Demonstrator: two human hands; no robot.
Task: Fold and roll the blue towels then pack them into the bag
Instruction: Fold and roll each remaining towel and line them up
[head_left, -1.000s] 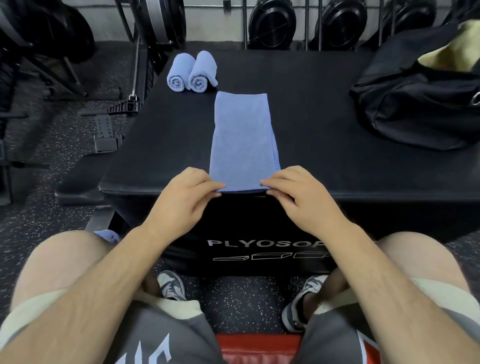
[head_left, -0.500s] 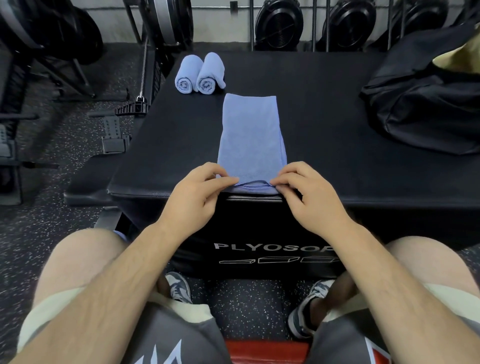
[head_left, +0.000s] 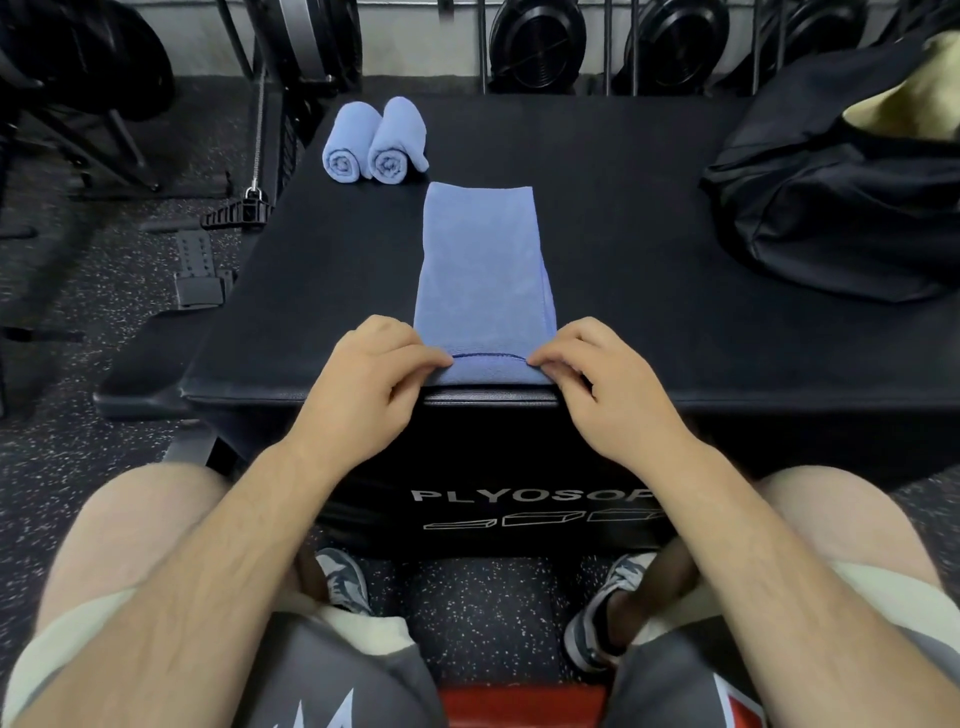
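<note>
Two corners of the long folded blue towel are pinched: near left by the left hand, near right by the right hand; the black fabric bag lies at two o'clock.

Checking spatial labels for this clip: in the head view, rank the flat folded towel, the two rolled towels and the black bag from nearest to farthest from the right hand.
1. Flat folded towel: pinched at its near edge by the right hand.
2. Black bag: far right of the box top.
3. Rolled towels: far left corner, side by side.

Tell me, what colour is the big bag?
The bag is black, clearest in the head view.
</note>
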